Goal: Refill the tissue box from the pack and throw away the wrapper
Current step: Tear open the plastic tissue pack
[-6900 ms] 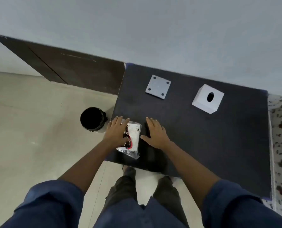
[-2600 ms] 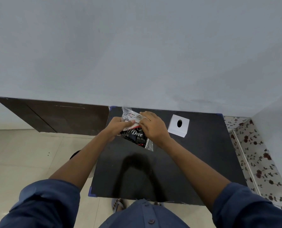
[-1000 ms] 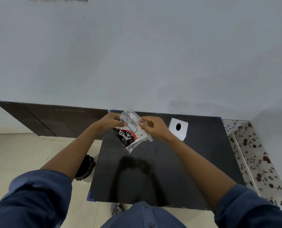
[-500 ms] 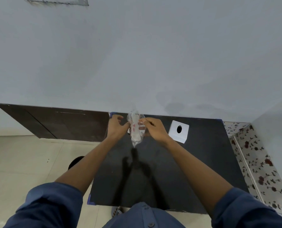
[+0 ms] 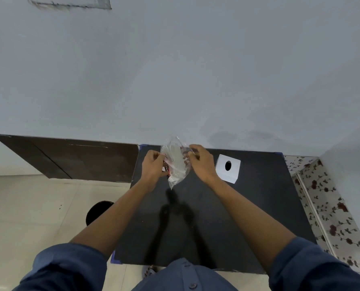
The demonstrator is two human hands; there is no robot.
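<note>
both hands (image 5: pixel 153 166) (image 5: pixel 202 162) on pack (image 5: pixel 177 164) above black table (image 5: pixel 258 206)

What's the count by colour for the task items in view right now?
White: 1, tissue box
Clear plastic: 1, tissue pack, held above the table by left hand and right hand
Black: 1, bin on the floor
Total: 3

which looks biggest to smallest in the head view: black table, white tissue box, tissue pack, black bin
1. black table, by far the largest.
2. tissue pack and white tissue box look alike; the pack is lifted toward the camera, so no firm order.
3. black bin is partly hidden by the left forearm, so its rank is unsure.
</note>
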